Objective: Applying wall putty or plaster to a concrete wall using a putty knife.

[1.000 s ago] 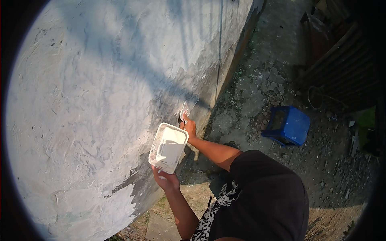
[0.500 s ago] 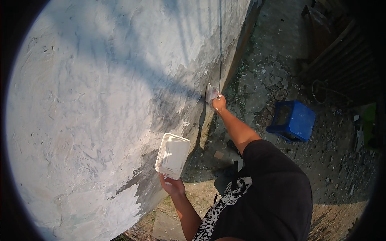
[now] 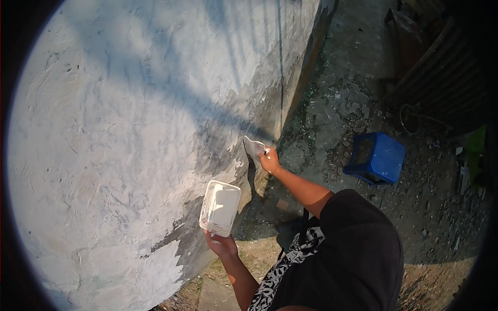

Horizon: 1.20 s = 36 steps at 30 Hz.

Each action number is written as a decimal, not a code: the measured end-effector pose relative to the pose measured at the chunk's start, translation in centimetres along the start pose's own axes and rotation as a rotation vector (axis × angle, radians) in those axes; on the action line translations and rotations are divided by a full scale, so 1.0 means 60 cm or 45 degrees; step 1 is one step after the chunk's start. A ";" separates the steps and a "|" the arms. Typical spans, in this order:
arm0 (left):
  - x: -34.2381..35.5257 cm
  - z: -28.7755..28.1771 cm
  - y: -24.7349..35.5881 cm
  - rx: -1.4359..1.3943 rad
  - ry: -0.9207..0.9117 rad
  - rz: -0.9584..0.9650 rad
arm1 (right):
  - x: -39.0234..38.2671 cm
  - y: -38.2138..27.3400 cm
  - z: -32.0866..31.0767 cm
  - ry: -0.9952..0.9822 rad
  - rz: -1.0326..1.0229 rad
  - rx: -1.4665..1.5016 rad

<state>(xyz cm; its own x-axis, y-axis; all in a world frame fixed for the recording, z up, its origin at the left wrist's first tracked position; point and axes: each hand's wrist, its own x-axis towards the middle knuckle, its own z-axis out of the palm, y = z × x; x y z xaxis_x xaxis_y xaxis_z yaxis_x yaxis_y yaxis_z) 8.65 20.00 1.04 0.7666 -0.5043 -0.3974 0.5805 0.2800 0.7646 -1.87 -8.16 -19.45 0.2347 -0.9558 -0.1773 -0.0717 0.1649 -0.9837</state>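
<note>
Holding the white tub (image 3: 220, 207) by its near end, the left hand (image 3: 222, 244) is rising on a forearm slanting up and leftward, its fingers grasping the tub while partly hiding beneath it. Above and to the right of the tub, the right hand (image 3: 270, 161) is clasping a flat-bladed scraper (image 3: 254, 146), its forearm stretching up and leftward from a dark sleeve (image 3: 358, 228). The blade is pointing toward the patchy wall (image 3: 104, 155), which is spreading left of the tub; whether it is touching, I cannot tell. A blue stool (image 3: 386, 158) is standing well to the tub's right.
</note>
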 end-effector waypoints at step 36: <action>-0.048 -0.031 0.039 -0.103 -0.011 0.176 | -0.068 -0.231 0.033 0.148 -0.527 0.070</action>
<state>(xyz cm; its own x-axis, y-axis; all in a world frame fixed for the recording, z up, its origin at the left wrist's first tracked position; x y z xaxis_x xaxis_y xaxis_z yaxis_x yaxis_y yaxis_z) 8.33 23.60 3.05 0.8387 -0.4631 -0.2866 0.4900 0.4122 0.7681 0.10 -6.05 -5.14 0.1217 -0.9645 0.2343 0.0582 -0.2287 -0.9718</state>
